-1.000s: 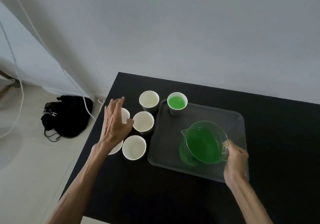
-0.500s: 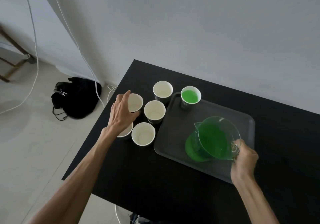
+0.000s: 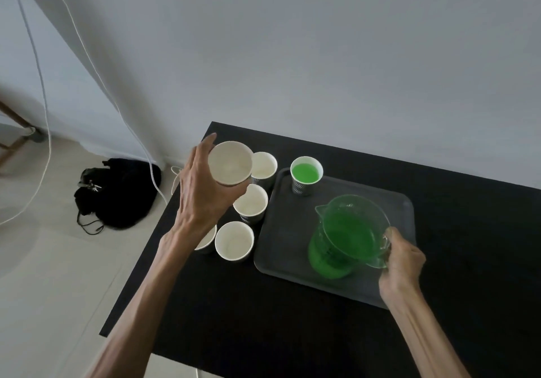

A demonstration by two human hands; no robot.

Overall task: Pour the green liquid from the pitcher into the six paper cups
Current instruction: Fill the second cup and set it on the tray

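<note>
The left hand (image 3: 202, 193) is gripping an empty white paper cup (image 3: 230, 163) by its side wall, thumb on the near side and fingers wrapping the far side, and is holding it raised above the black rectangular table (image 3: 292, 333), its mouth tilting toward the camera. The right hand (image 3: 402, 263) is closing around the handle of the clear plastic measuring pitcher (image 3: 349, 235), which is holding green liquid (image 3: 348, 235) and leaning with its spout toward the left; whether its base is touching the tray cannot be told.

The pitcher is sitting over the near half of a dark grey rectangular plastic tray (image 3: 292, 225) lying on the table. At the tray's far left corner, a paper cup filled with green liquid (image 3: 306, 174) is standing upright, well apart from the pitcher.

Left of the tray, four further empty white paper cups are standing on the bare table: a far cup (image 3: 265, 167) just behind the raised one, a middle cup (image 3: 251, 203) beside the tray edge, a near cup (image 3: 234, 240), and a partly hidden cup (image 3: 207, 241) showing under the left wrist.

Beyond the table's left edge, a black fabric bag (image 3: 117, 191) is lying on the pale tiled floor, with white cables (image 3: 44, 85) hanging along the grey wall.
</note>
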